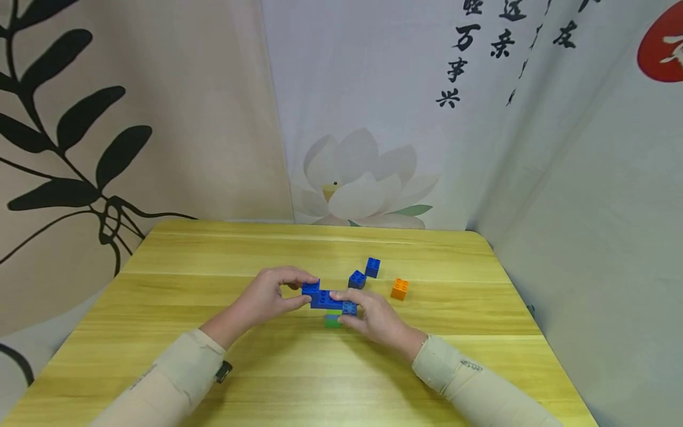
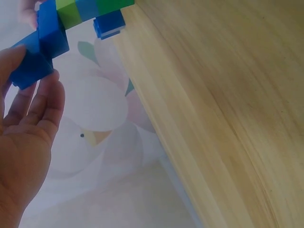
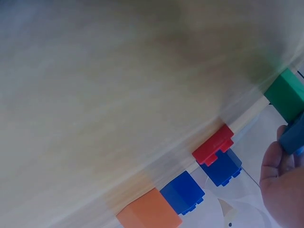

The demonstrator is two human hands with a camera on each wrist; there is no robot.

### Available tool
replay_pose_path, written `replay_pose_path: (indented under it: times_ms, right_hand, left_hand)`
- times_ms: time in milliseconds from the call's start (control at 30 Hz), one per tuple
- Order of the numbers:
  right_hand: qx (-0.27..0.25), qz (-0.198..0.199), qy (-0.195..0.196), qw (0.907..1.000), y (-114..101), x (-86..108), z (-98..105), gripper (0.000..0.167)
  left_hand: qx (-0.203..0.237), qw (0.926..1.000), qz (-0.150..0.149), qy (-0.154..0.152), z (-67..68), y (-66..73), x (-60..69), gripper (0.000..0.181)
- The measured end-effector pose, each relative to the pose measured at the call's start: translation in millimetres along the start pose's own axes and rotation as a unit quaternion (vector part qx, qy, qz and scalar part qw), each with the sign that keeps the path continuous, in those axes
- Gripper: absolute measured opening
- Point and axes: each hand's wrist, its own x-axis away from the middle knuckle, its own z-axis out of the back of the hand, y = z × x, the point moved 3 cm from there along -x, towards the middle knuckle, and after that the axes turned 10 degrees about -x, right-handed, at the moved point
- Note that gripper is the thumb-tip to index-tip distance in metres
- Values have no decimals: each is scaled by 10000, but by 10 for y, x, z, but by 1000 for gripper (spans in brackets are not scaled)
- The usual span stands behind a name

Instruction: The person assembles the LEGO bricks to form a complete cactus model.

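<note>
My left hand (image 1: 269, 293) (image 2: 31, 133) pinches a blue block (image 1: 310, 288) (image 2: 31, 64) between thumb and fingers, at the left end of a joined row of blocks. A longer blue block (image 1: 322, 300) (image 2: 52, 35) adjoins it. My right hand (image 1: 379, 319) (image 3: 287, 187) grips the row's right end, thumb and fingers around a lighter blue block (image 1: 349, 308) (image 3: 293, 135). Below the row in the head view is a green block (image 1: 332, 322) (image 3: 286, 95). The left wrist view shows light green (image 2: 69, 13), light blue (image 2: 87, 8) and green pieces connected together.
Beyond my right hand, two blue blocks (image 1: 373, 267) (image 1: 357, 279) and an orange block (image 1: 399, 289) (image 3: 149, 211) rest on the wooden table (image 1: 256, 379). A red piece (image 3: 213, 145) touches one blue block (image 3: 221, 167) in the right wrist view. Printed curtains stand behind the table.
</note>
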Motion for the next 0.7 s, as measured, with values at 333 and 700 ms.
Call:
replay_pose_path:
  times_ms: [333, 700]
  right_hand:
    - [-57, -94, -31, 9999, -21, 3, 13, 53]
    - [-81, 2, -29, 10000, -27, 5, 17, 52]
  left_hand:
    - [-24, 9995, -131, 293, -61, -27, 22, 36]
    - [-138, 9997, 74, 176, -89, -15, 36, 43]
